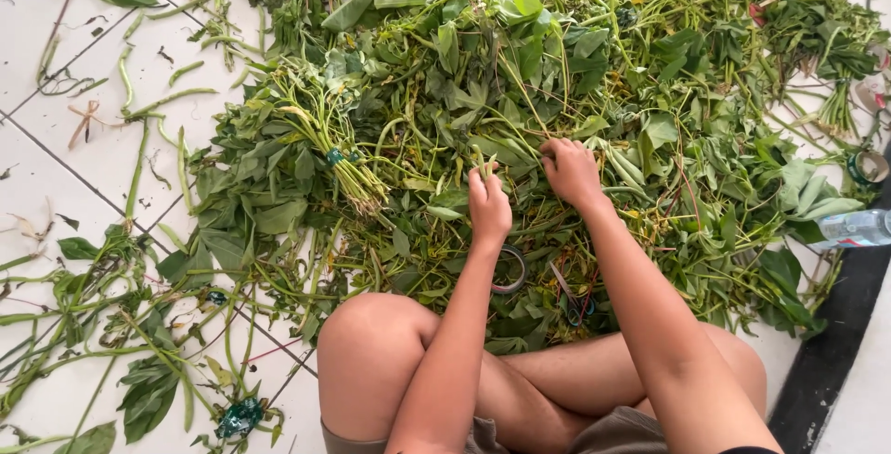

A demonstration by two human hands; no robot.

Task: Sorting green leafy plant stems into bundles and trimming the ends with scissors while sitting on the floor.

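White tiled floor [56, 166] was basically buried under one huge heap of leafy green stems [575, 101], spread from the person's crossed legs up past the top edge of the shot. Both hands were in the near edge of it: left hand [488, 205] had its grip closed around a few thin stems standing up out of the fist, right hand [570, 172] just beside it, fingers curled down into the stems, though I couldn't tell if it actually had hold of any. One tied bundle [320, 138] lay left of the hands, bound with green bands. One roll of tape [509, 268] sat half under the leaves near the left wrist. One clear plastic bottle [854, 228] lay on its side at the right edge, contents not visible. Open tile only showed on the left side, and even that was littered with stray stalks.
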